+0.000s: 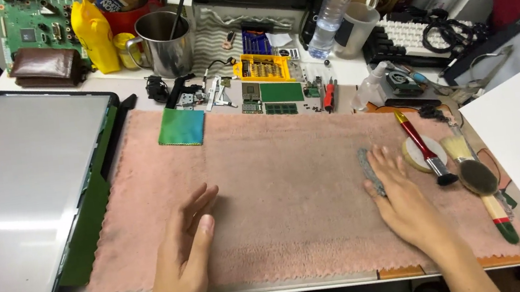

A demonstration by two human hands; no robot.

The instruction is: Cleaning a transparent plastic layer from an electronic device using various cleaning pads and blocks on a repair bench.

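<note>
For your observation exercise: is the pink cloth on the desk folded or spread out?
Spread out. The pink cloth lies flat in one layer, its scalloped edges showing; left hand and right hand rest on it.

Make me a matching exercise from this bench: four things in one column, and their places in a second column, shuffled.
Things
1. green cloth
2. small grey pad
3. red-handled brush
4. steel mug

Places
A. lying across a roll of tape, right of the pink mat
B. behind the mat, beside a yellow bottle
C. at the mat's far edge, towards the left
D. under the fingers of the right hand

Pairs: 1-C, 2-D, 3-A, 4-B
</note>
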